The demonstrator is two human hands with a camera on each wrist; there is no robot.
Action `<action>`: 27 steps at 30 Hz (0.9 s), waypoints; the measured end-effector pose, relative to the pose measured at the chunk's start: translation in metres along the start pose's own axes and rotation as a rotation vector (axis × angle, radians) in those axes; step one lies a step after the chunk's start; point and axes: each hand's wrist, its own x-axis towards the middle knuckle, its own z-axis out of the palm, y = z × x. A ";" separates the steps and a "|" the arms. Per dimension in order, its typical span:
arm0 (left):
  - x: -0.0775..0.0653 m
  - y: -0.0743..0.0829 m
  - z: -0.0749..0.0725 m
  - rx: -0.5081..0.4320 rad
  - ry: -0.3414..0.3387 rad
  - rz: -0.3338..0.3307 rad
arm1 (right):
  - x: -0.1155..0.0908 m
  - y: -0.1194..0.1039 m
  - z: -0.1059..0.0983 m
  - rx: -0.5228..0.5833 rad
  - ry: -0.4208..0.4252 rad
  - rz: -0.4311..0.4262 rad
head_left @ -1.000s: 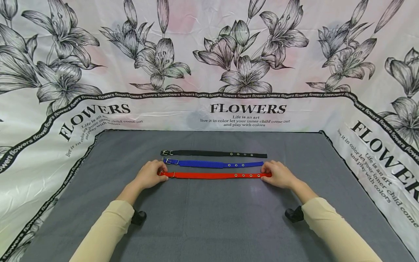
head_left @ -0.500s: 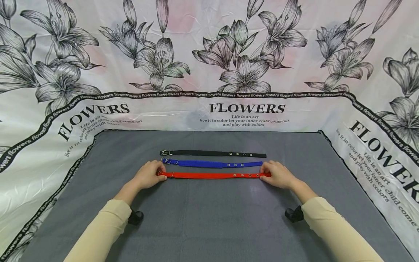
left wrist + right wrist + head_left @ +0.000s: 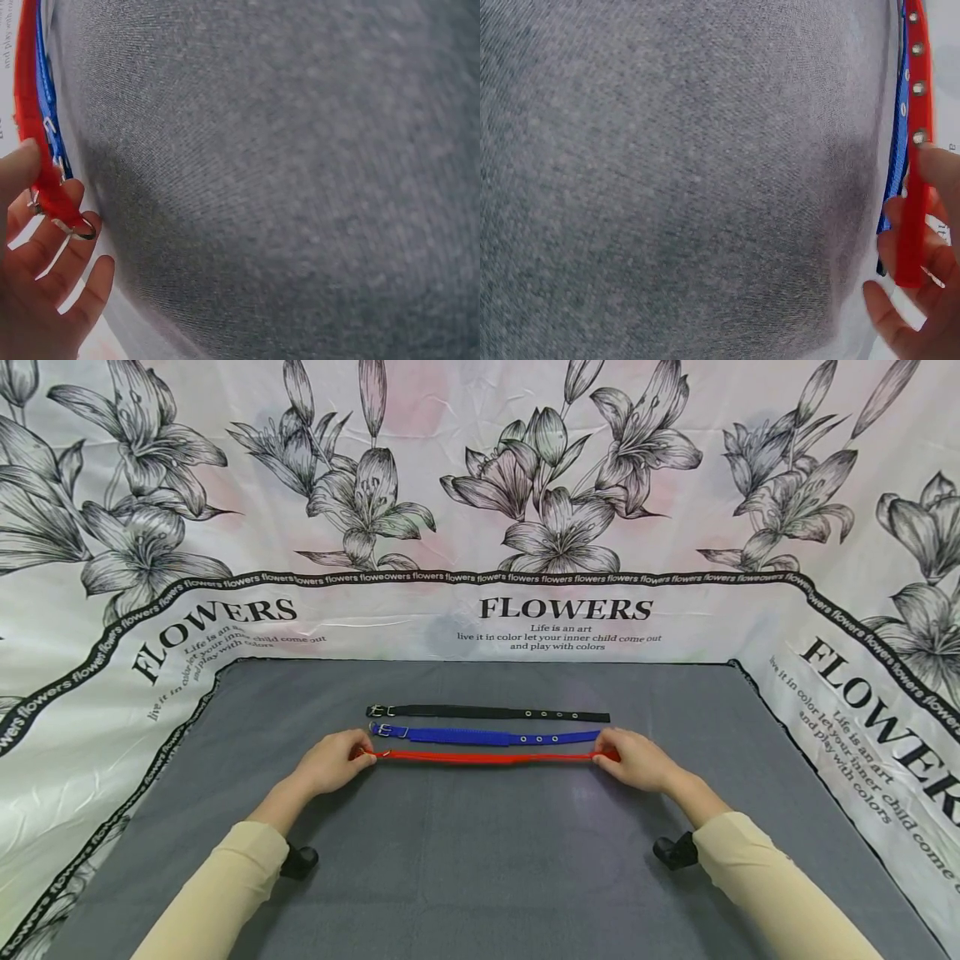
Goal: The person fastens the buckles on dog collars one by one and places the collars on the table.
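Currently, the red strap is pinched at its ringed end by the left grip and at its eyeleted end by the right grip; just past both grips, a blue strap and black strap are laid on the tabletop.

- Red collar: ends partly covered by left hand and right hand, head view; cropped at top edge, both wrist views.
- Blue collar: partly hidden behind red collar, wrist views.
- Sleeves: cropped, head view.
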 end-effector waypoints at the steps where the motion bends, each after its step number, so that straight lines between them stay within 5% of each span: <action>1: -0.001 -0.001 0.000 -0.005 0.008 0.000 | 0.000 0.000 0.000 0.003 0.015 0.000; 10: -0.003 -0.009 -0.001 -0.015 0.104 -0.013 | 0.001 -0.004 -0.001 0.006 0.143 0.023; 27: -0.007 -0.008 -0.011 -0.158 0.197 -0.080 | 0.001 -0.004 -0.006 0.038 0.241 0.099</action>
